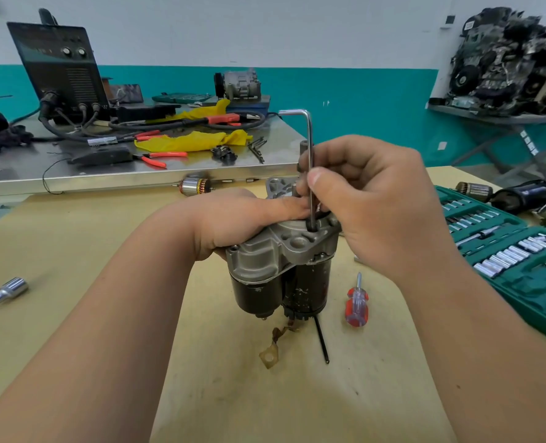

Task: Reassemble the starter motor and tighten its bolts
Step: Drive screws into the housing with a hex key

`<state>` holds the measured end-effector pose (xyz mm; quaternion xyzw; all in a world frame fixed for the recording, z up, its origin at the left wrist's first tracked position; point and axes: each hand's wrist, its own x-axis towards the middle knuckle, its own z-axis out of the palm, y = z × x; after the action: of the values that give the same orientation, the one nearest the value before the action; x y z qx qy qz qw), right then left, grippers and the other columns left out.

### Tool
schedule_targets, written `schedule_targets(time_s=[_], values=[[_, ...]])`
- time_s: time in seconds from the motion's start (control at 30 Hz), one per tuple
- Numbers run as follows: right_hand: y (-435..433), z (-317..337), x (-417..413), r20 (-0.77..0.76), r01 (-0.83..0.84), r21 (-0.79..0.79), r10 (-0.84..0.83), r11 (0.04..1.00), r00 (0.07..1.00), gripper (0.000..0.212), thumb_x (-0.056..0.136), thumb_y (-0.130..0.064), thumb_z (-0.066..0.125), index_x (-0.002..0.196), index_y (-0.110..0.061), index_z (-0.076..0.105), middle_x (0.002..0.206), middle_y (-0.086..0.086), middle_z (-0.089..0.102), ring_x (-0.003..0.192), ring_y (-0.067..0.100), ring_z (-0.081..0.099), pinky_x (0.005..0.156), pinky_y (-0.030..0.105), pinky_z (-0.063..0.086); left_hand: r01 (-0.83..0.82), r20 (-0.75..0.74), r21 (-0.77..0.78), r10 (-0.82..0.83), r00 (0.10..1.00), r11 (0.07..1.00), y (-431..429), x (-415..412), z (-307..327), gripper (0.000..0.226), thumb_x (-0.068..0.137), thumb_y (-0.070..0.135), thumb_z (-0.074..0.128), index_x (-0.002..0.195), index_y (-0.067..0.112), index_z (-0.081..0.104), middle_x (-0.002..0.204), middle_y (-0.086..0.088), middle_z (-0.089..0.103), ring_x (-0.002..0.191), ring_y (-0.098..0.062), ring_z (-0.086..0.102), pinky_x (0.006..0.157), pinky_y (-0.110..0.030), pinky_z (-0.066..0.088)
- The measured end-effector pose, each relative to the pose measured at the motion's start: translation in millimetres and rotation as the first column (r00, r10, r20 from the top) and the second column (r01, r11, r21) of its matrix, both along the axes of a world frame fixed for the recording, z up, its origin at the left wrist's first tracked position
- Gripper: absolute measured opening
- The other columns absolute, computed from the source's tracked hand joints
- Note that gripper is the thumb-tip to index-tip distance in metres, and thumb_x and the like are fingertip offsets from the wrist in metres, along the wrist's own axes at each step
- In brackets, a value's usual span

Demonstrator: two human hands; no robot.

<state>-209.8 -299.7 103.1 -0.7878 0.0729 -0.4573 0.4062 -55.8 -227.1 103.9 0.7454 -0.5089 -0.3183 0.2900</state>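
Tan worktop [73, 251] carries the starter motor [278, 266] near its middle, stood on end w/ the grey cast housing up, so the bolt holes face the person. Left hand [230, 219] grips the housing from the left, fingers curled over its top, prob. to stop the body turning. Right hand [370, 199] pinches the hex key [310, 145] by its long shank btwn thumb and fingers, short arm up, tip down in a recessed hole. That grip suits quick spinning, not torque, so I judge the bolt isn't tight yet. Screwdriver [356, 306] lies just right of the motor and the socket set [521, 276] sits at the right edge, both within reach.
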Motion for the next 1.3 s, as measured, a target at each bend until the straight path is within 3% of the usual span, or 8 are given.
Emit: schedule_targets(time_s=[0.13,0.27,0.43,0.53,0.63,0.83,1.1,1.3], values=[[4.6,-3.1,0.4,0.008,0.044,-0.049,-0.044,0.998,0.999,0.025,0.084,-0.014,0.055,0.090,-0.038,0.061,0.075,-0.014,0.070,0.076,0.002,0.068,0.066,0.016,0.055,-0.014,0.006,-0.008,0.014,1.000,1.000,2.3,-0.9,0.0,0.072,0.052,0.086,0.059,0.067,0.016,0.069,0.069,-0.005,0.072,0.058,-0.016,0.065,0.071,-0.035,0.049],[4.9,-3.1,-1.2,0.003,0.076,-0.184,-0.077,0.980,0.997,0.030,0.081,-0.015,0.070,0.090,-0.041,0.056,0.077,-0.016,0.067,0.074,-0.001,0.065,0.068,0.011,0.051,-0.025,-0.004,-0.023,0.025,1.000,0.999,4.0,-1.0,-3.0,0.079,0.060,0.085,0.061,0.072,0.007,0.067,0.074,-0.016,0.069,0.065,-0.022,0.062,0.076,-0.045,0.051],[-3.2,0.1,-8.5,-0.015,0.017,-0.050,-0.017,0.999,1.000,0.019,0.081,-0.008,0.072,0.085,-0.026,0.066,0.079,-0.005,0.071,0.067,0.006,0.067,0.062,0.017,0.054,-0.018,0.017,0.001,0.018,1.000,1.000,1.0,-1.6,-2.0,0.075,0.053,0.090,0.060,0.064,0.017,0.070,0.069,-0.006,0.072,0.059,-0.017,0.064,0.074,-0.039,0.051],[-4.9,0.2,-10.9,-0.016,-0.026,0.017,0.027,1.000,1.000,0.029,0.085,0.000,0.063,0.081,-0.029,0.067,0.075,-0.007,0.071,0.067,0.005,0.067,0.061,0.015,0.053,-0.010,0.037,0.028,0.009,0.999,1.000,-0.9,0.9,-2.7,0.084,0.051,0.086,0.053,0.081,0.010,0.073,0.079,-0.009,0.075,0.071,-0.022,0.069,0.086,-0.045,0.055],[-3.7,-1.3,-10.1,-0.016,-0.014,0.008,0.014,1.000,1.000,0.030,0.084,-0.007,0.055,0.087,-0.035,0.067,0.078,-0.011,0.071,0.073,0.002,0.067,0.064,0.013,0.052,-0.010,0.040,0.019,0.009,0.999,1.000,-2.4,1.6,-4.3,0.080,0.050,0.085,0.053,0.079,0.013,0.073,0.080,-0.008,0.075,0.073,-0.022,0.070,0.086,-0.044,0.055],[2.3,-5.9,-5.3,0.011,0.156,-0.221,-0.158,0.963,0.987,0.023,0.083,-0.020,0.066,0.099,-0.035,0.059,0.081,-0.014,0.068,0.076,0.000,0.065,0.068,0.012,0.052,0.016,0.035,-0.012,-0.016,0.999,1.000,-3.0,0.2,-4.6,0.074,0.049,0.085,0.052,0.068,0.015,0.067,0.070,-0.007,0.071,0.059,-0.017,0.064,0.073,-0.038,0.052],[-0.2,-2.6,-8.4,0.025,-0.020,-0.009,0.020,1.000,0.999,0.030,0.082,-0.007,0.064,0.093,-0.035,0.068,0.085,-0.015,0.073,0.077,0.003,0.070,0.069,0.015,0.055,-0.009,0.004,-0.002,0.009,1.000,1.000,-3.4,2.4,-6.8,0.081,0.051,0.083,0.055,0.084,0.010,0.072,0.086,-0.012,0.075,0.078,-0.026,0.070,0.086,-0.045,0.054],[0.6,-7.9,-7.4,0.017,0.170,-0.246,-0.172,0.954,0.985,0.039,0.083,-0.013,0.066,0.108,-0.037,0.049,0.081,-0.010,0.068,0.078,0.003,0.065,0.070,0.014,0.052,-0.020,0.022,-0.015,0.020,1.000,1.000,-2.1,-0.4,-5.9,0.077,0.054,0.081,0.057,0.077,0.009,0.070,0.085,-0.017,0.073,0.075,-0.029,0.067,0.090,-0.051,0.053]])
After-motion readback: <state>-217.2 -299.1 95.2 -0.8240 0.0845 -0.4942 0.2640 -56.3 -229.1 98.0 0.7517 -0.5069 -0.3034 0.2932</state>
